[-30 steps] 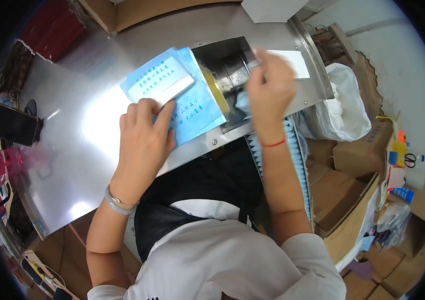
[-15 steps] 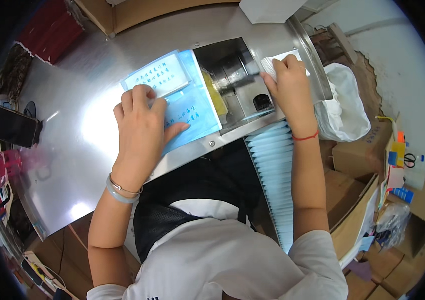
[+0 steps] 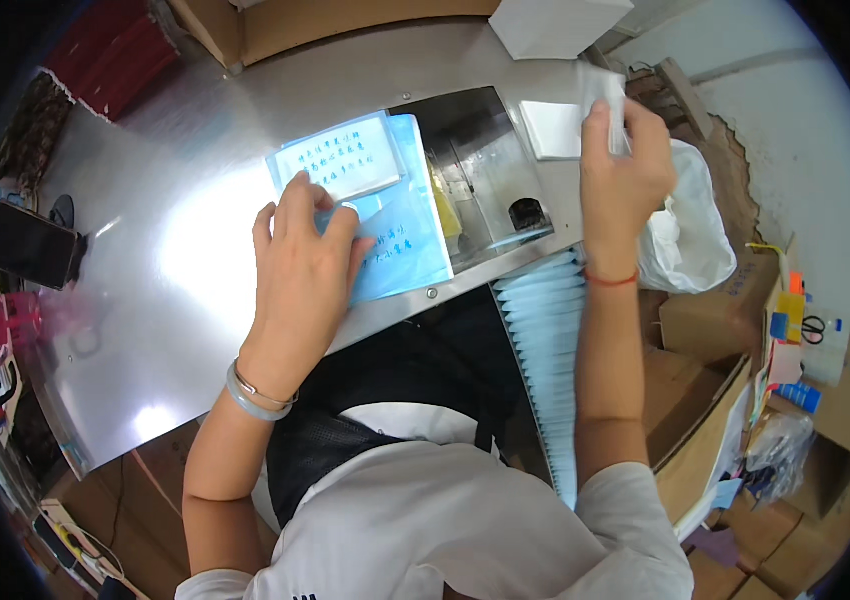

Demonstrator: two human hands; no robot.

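Observation:
On the metal table lies a flat blue plastic packet [image 3: 413, 235] with blue writing. A white printed card in a clear sleeve [image 3: 340, 160] rests over its upper part. My left hand [image 3: 305, 245] bends its fingers at the lower edge of the sleeve and grips the packet there, the thumb lying over the blue film. Raised at the right, my right hand [image 3: 635, 165] pinches a thin, translucent white packet [image 3: 600, 88] between thumb and fingers; its contents are unclear. Just left of that hand is a white stack of flat packets [image 3: 550, 130].
A dark recessed tray [image 3: 480, 150] is set into the table, a yellow piece inside. Below it hangs a row of pale blue packets [image 3: 540, 340]. A white-lined bin [image 3: 690, 240] and cardboard boxes [image 3: 715, 310] stand right. A phone [image 3: 35, 248] sits far left.
My right hand has lifted a thin white packet up and to the right, off the stack. The blue packet and sleeve have shifted slightly right with my left hand.

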